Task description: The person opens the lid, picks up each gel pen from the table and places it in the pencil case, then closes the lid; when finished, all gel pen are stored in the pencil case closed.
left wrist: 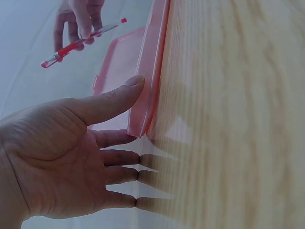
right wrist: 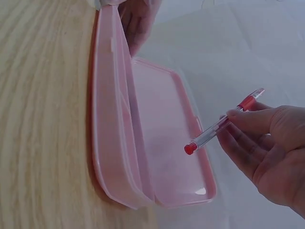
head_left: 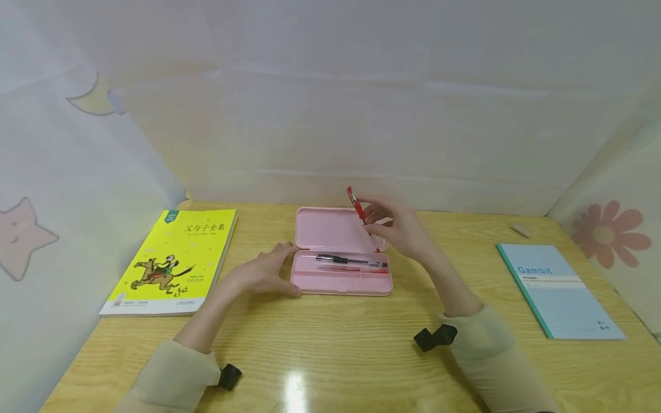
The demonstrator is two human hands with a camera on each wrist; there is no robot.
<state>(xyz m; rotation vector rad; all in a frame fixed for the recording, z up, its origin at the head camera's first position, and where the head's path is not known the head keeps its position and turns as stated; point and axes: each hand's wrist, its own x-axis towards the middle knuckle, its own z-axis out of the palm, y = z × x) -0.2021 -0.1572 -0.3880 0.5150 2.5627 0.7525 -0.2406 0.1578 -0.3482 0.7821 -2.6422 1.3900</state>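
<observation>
A pink pencil case [head_left: 377, 284] lies on the table with its lid [head_left: 330, 229] folded back. My right hand [head_left: 403, 226] pinches a red gel pen [head_left: 356, 203] between thumb and fingers, raised over the lid; the clear barrel and red end cap show in the right wrist view. Inside the case's long compartment lie a black gel pen [head_left: 333, 260] and a thin clear pen with red parts [head_left: 343, 269]. At the case's left end, my left hand [head_left: 265, 272] spreads its thumb and fairly straight fingers. Its thumb [left wrist: 114, 98] touches the case wall, other fingertips resting on the table.
To the left lies a yellow book [head_left: 175, 252] with a cartoon horse rider. A light blue notebook [head_left: 563, 292] is on the right, with a small beige block [head_left: 520, 230] behind it. A pale cloth wall [head_left: 361, 126] stands behind the table.
</observation>
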